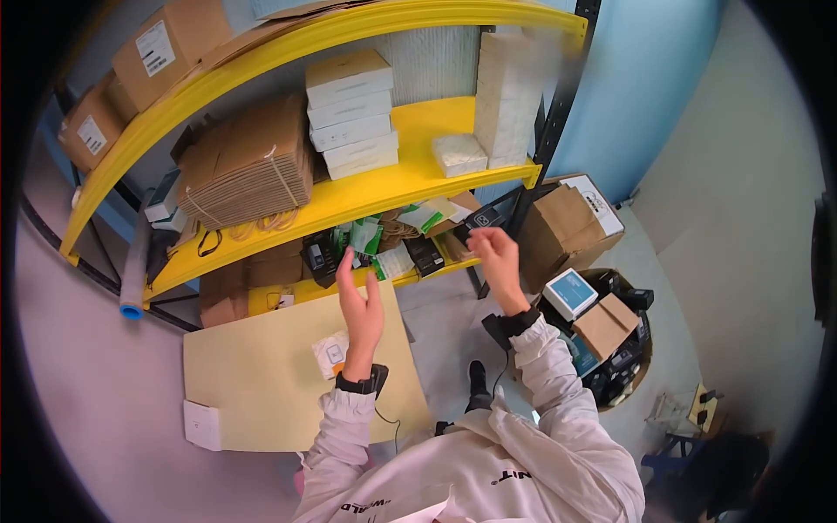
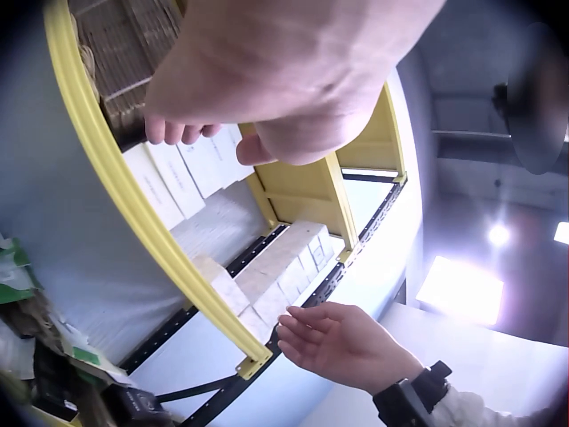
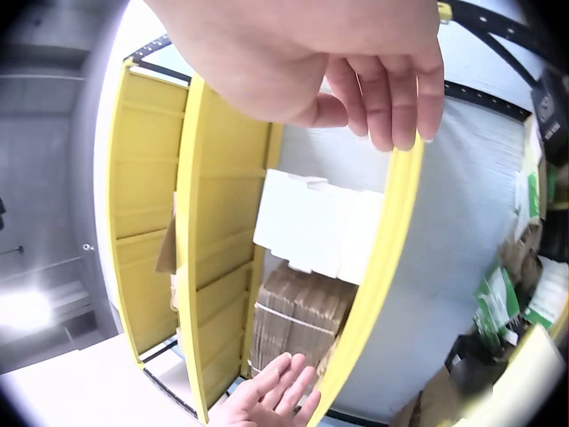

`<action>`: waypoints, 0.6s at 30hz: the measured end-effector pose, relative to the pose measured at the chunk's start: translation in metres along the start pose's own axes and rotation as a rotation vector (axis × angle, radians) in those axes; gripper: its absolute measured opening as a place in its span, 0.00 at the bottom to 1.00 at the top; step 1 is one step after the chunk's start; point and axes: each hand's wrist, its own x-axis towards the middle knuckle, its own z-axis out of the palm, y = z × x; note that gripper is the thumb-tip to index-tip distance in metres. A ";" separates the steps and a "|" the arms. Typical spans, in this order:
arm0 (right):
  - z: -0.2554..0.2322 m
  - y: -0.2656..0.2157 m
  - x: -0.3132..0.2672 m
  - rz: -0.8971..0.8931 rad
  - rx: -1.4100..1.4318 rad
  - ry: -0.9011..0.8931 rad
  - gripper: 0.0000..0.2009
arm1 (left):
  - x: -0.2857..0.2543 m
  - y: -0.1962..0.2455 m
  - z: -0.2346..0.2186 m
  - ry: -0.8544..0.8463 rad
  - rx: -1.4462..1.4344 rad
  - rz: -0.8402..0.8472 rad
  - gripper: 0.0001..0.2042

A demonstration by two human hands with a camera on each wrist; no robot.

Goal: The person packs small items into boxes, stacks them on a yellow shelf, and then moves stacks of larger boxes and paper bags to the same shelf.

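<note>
My left hand [image 1: 361,314] is raised over the far edge of the pale yellow table [image 1: 261,375], fingers pointing up, holding nothing. Off to its right, my right hand [image 1: 499,268] hangs in the air with fingers loosely bent and nothing in them. Behind its fingertips, in the head view, lies a black box [image 1: 482,220] on the lower shelf. Green and white packets [image 1: 366,234] show past the left fingertips. Near the left wrist, a small white packet [image 1: 330,353] rests on the table. The left wrist view shows the right hand [image 2: 342,345] with an empty palm.
A yellow shelf rack [image 1: 418,187] stands ahead, bearing stacked white boxes [image 1: 353,113] and bundled flat cardboard [image 1: 248,174]. At right are a large carton [image 1: 567,222] and a round bin [image 1: 643,357] full of boxes. A white box [image 1: 201,425] sits at the table's left corner.
</note>
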 end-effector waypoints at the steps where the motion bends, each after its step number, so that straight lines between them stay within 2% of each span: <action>1: -0.008 -0.013 0.018 -0.071 -0.014 0.047 0.09 | 0.011 0.012 0.019 0.011 0.002 -0.005 0.27; 3: -0.026 -0.034 0.056 -0.211 -0.082 0.133 0.09 | 0.035 0.035 0.057 -0.101 -0.090 0.015 0.25; 6: -0.052 -0.062 0.106 -0.374 -0.143 0.203 0.09 | 0.067 0.070 0.116 -0.120 -0.087 0.034 0.25; 9: -0.065 -0.098 0.142 -0.454 -0.167 0.238 0.12 | 0.096 0.096 0.166 -0.116 -0.114 0.094 0.26; 18: -0.093 -0.129 0.228 -0.635 -0.122 0.179 0.24 | 0.185 0.149 0.268 -0.088 -0.131 0.186 0.30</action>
